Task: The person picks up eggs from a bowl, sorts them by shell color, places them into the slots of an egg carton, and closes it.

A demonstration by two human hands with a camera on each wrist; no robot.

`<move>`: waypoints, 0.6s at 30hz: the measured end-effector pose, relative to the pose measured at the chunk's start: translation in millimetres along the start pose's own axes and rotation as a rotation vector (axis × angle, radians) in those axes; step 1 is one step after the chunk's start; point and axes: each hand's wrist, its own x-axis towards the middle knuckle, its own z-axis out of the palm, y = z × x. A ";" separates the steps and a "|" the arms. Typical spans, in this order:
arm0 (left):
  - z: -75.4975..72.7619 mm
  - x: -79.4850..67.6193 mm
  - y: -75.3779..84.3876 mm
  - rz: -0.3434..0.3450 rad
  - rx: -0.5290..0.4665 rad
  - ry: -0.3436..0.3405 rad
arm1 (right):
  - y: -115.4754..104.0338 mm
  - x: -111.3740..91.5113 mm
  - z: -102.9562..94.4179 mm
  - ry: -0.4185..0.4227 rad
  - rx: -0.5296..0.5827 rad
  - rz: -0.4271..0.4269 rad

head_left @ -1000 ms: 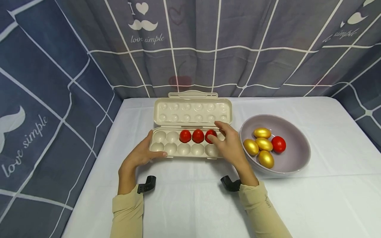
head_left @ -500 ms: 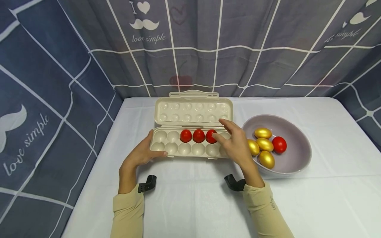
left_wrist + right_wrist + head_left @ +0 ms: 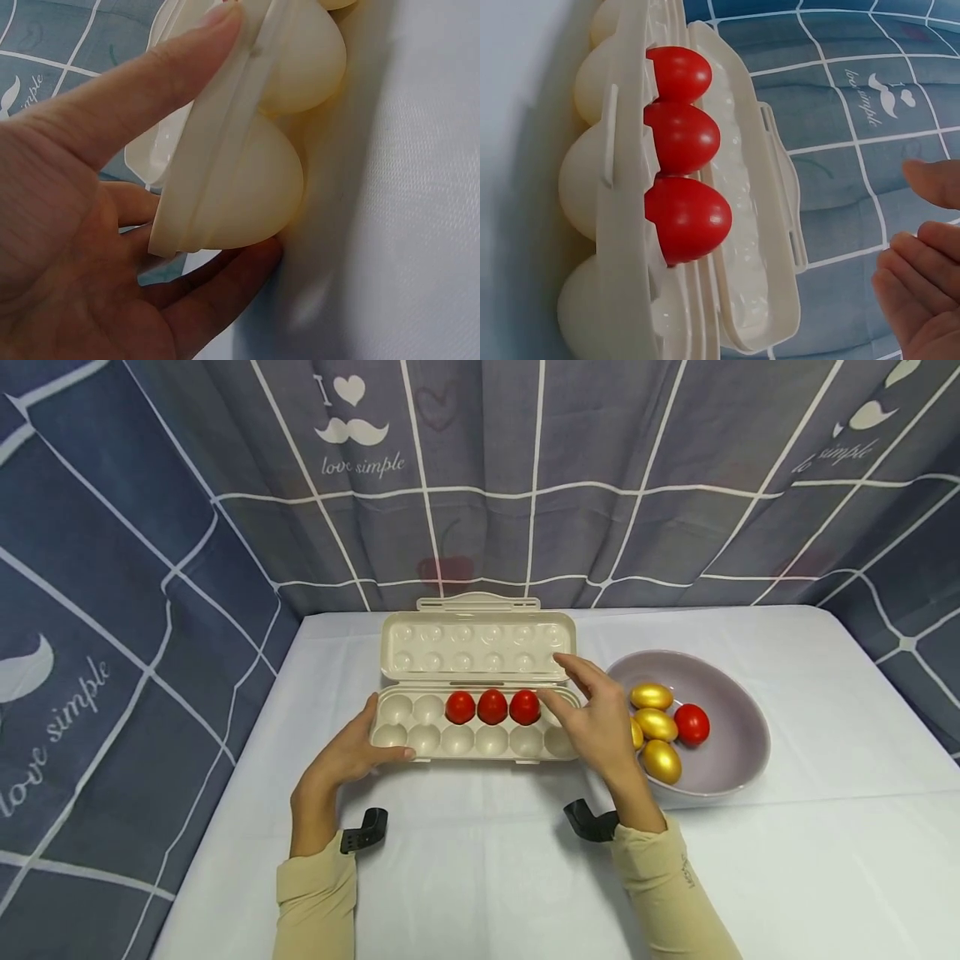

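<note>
A beige plastic egg box [image 3: 457,742] lies with its lid [image 3: 480,645] folded back. Three red eggs [image 3: 492,707] sit side by side in the back row, right of the middle. The front row's cups hold nothing. My left hand [image 3: 348,756] grips the box's left end; in the left wrist view the thumb [image 3: 161,79] lies on the rim and fingers reach underneath. My right hand [image 3: 600,727] hovers over the right end, holding nothing, its fingers apart from the rightmost red egg [image 3: 694,220]. It hides part of that end.
Right of the box stands a mauve bowl [image 3: 738,727] holding several gold eggs [image 3: 662,763] and one red egg [image 3: 692,725]. My right hand partly covers the bowl's left side. A white cloth [image 3: 480,877] covers the table, and checked curtains [image 3: 480,468] hang behind and at the sides.
My right hand has let go of the rightmost red egg and drawn back to the right. The left hand keeps its grip on the box. The head view has shifted slightly.
</note>
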 end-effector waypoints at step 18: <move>1.4 0.7 0.5 -0.018 0.009 0.000 | -3.9 -8.9 -22.9 -0.079 -0.116 0.075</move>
